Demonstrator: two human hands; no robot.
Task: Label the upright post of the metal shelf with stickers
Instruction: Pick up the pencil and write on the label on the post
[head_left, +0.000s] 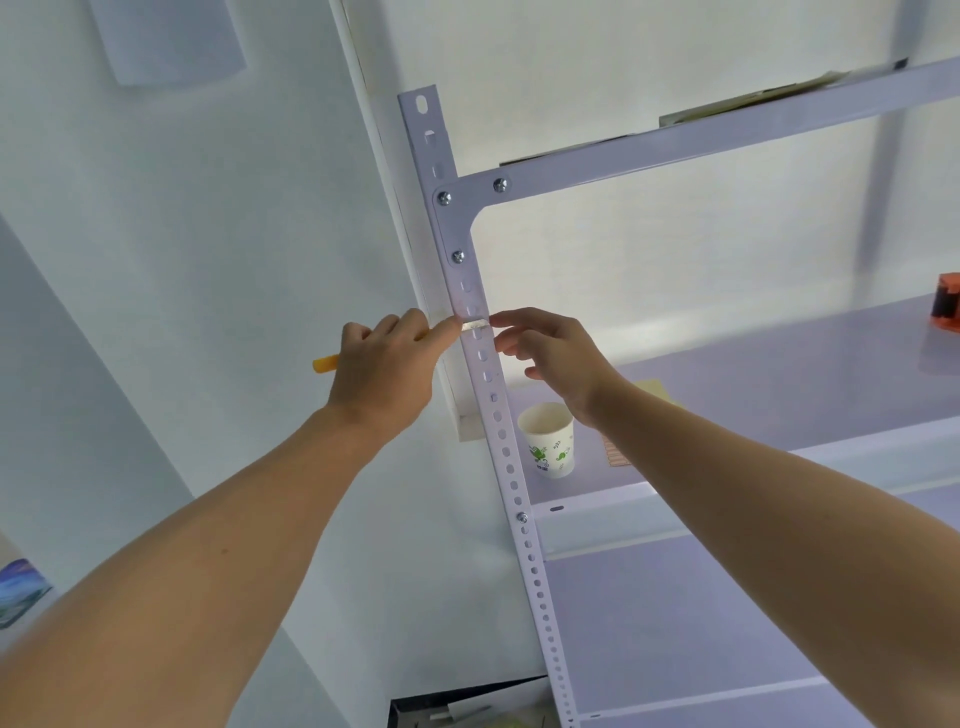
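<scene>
The white perforated upright post of the metal shelf runs from top centre down to the bottom. A small pale sticker lies across the post below the corner bracket. My left hand grips a yellow pen in its curled fingers, and its thumb tip presses the sticker's left end. My right hand is on the post's right side, fingers loosely bent, the index fingertip at the sticker's right end.
A paper cup with green print stands on the middle shelf board near the post. An orange tape dispenser sits at the far right. The top shelf beam carries flat papers. A white wall is to the left.
</scene>
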